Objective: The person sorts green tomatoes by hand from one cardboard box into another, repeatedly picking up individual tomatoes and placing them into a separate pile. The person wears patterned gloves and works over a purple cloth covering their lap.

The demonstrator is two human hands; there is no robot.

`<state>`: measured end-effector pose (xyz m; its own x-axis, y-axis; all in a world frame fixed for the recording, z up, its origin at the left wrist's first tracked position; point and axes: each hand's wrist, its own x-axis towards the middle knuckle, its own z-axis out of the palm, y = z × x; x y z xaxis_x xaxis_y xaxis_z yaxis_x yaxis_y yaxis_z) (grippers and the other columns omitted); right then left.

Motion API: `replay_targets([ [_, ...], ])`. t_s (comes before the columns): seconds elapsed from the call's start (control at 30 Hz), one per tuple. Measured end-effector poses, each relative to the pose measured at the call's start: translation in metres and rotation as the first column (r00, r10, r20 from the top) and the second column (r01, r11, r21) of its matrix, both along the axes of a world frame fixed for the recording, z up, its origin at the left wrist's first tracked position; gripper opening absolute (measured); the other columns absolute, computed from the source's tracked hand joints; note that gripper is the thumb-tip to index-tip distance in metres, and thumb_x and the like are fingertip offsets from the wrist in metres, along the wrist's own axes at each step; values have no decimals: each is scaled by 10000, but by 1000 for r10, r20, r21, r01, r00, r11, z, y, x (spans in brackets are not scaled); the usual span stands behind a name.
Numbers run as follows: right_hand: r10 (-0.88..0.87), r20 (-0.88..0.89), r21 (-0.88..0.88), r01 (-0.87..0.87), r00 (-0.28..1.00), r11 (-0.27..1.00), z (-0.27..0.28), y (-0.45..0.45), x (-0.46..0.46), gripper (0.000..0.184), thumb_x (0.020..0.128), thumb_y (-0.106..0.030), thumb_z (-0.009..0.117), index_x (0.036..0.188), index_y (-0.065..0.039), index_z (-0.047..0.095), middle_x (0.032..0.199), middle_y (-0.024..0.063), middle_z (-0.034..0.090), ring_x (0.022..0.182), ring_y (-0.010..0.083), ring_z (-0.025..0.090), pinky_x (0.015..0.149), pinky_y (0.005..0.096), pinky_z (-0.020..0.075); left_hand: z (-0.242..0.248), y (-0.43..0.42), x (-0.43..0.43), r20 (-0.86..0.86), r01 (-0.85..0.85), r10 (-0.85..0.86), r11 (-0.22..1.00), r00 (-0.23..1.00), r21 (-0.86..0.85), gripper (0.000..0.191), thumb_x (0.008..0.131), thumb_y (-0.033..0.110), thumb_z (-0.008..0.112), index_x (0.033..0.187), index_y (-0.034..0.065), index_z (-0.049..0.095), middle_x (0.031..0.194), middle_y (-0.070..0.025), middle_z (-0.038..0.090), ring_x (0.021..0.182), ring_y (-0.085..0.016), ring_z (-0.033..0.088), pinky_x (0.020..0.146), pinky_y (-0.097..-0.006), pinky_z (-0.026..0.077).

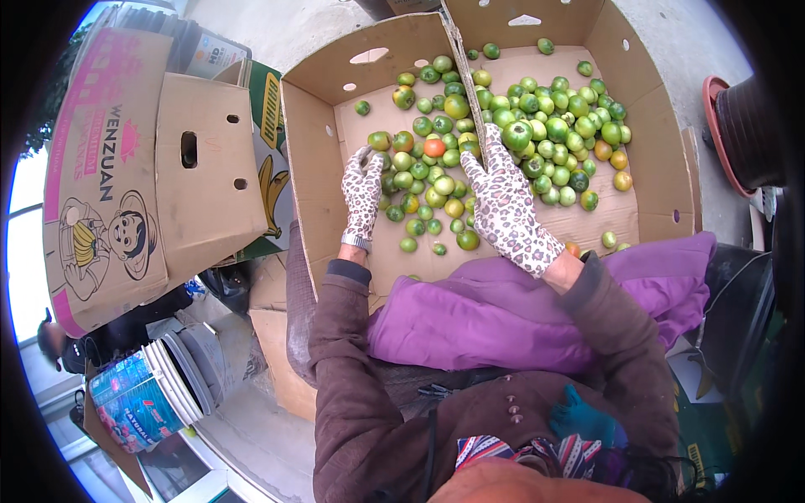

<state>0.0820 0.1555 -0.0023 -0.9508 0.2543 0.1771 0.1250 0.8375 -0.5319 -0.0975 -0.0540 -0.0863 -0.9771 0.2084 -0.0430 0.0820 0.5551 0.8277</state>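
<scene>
Two cardboard boxes stand side by side before me, the left box [314,188] and the right box [654,126]. Green tomatoes [434,195] lie scattered on the left box's floor, with a few yellowish ones and one orange-red tomato [434,148]. A denser heap of mostly green tomatoes [556,130] fills the middle of the right box. My left hand [363,198], in a leopard-print glove, reaches into the left box, fingers slightly apart beside the tomatoes at its left. My right hand [509,210], gloved alike, straddles the cardboard walls [471,94] between the boxes, fingers on both sides.
Purple cloth [490,314] covers my lap against the boxes' near edges. Stacked banana cartons [214,151] rise at the left, above a paint bucket [148,396]. A dark pot with a reddish rim [723,135] stands right. Another person [69,346] is partly visible far left.
</scene>
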Motion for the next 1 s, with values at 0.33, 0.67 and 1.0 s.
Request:
replay_targets([
  [0.33,44,8,-8,-44,999,999,0,0,0,595,743,33,620,1331,-7,541,1507,304,287,1341,432,405,1093,430,384,-14,-32,54,-60,-58,34,894,998,-444,533,852,228,684,1312,-2,545,1335,-241,535,1255,-364,502,1074,-420,386],
  [0.67,59,49,-49,-57,997,997,10,0,1,611,746,5,625,1349,-1,528,1519,298,264,1386,412,348,1118,408,355,-26,-81,88,254,329,-279,272,926,-904,313,812,33,625,1123,-1,600,1057,-213,646,1026,-345,653,879,-429,542],
  [1.0,-31,-32,-221,23,999,975,-11,-5,-6,504,854,-7,566,1355,-6,513,1496,283,318,1342,422,399,1096,420,377,56,-42,66,481,-230,115,955,869,186,384,845,-16,660,1213,-57,558,1064,-161,657,849,-222,675,674,-318,605],
])
